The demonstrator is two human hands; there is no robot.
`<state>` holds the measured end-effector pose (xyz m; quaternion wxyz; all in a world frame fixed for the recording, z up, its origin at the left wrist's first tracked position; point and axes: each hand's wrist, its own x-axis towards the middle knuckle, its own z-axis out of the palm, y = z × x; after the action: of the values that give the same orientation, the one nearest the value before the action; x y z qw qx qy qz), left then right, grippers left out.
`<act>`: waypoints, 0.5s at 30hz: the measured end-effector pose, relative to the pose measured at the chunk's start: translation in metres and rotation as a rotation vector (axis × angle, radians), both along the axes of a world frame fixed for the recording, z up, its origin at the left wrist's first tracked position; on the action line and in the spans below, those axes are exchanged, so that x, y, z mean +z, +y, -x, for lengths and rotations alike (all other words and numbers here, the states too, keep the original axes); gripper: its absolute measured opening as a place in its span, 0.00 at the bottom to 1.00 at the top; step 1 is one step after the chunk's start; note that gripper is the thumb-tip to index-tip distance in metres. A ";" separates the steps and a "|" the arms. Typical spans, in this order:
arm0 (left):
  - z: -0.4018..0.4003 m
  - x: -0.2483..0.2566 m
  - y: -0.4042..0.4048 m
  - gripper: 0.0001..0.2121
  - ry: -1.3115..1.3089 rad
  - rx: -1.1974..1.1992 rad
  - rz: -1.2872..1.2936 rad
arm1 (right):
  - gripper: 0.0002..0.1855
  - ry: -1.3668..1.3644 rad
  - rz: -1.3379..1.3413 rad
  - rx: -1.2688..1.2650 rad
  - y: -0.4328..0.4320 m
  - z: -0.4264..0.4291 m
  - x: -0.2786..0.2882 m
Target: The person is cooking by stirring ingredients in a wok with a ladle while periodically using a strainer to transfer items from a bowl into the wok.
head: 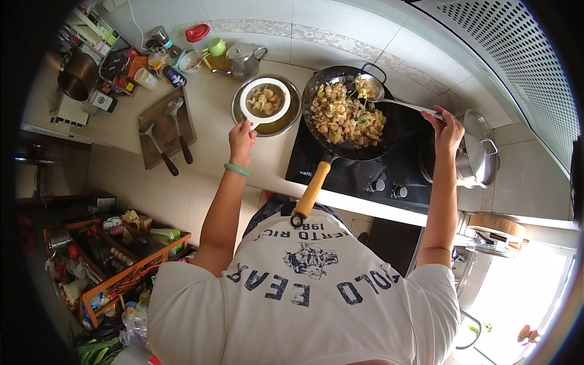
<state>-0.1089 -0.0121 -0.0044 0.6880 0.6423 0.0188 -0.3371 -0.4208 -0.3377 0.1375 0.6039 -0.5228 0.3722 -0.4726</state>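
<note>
With my left hand [242, 140] I grip the handle of a white-rimmed strainer [288, 101], which holds some browned food pieces over a round metal bowl [234, 105] with liquid in it. My right hand [445, 129] is closed on the long handle of a metal ladle [375, 86]. The ladle's bowl carries food at the upper part of a black wok [335, 75]. Browned chunks with green bits [344, 116] are heaped in the wok. Its wooden handle [314, 189] points towards my body.
The wok stands on a black cooktop [356, 175]; a lidded steel pot [479, 150] is at its right. Left of the bowl, a metal tray [147, 109] holds two dark-handled utensils. A metal teapot [244, 64], jars and bottles line the wall. The range hood [524, 59] hangs upper right.
</note>
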 end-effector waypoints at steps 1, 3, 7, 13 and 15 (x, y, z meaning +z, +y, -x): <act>0.001 0.003 -0.001 0.10 -0.006 0.007 0.005 | 0.14 -0.003 0.004 0.007 0.000 0.000 0.004; 0.001 0.010 -0.003 0.10 -0.017 0.019 0.016 | 0.14 0.004 -0.001 0.007 0.002 0.000 0.012; -0.001 0.018 -0.005 0.10 -0.024 -0.014 0.034 | 0.15 -0.007 0.008 0.030 0.005 0.001 0.023; -0.001 0.016 -0.010 0.10 -0.037 -0.056 0.032 | 0.15 0.003 0.032 0.041 0.014 -0.002 0.045; -0.002 0.012 -0.012 0.10 -0.028 -0.072 0.038 | 0.15 0.002 0.041 0.055 0.017 -0.004 0.054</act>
<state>-0.1074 -0.0243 0.0080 0.6879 0.6340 -0.0206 -0.3528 -0.4167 -0.3209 0.1918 0.6056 -0.5454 0.3485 -0.4629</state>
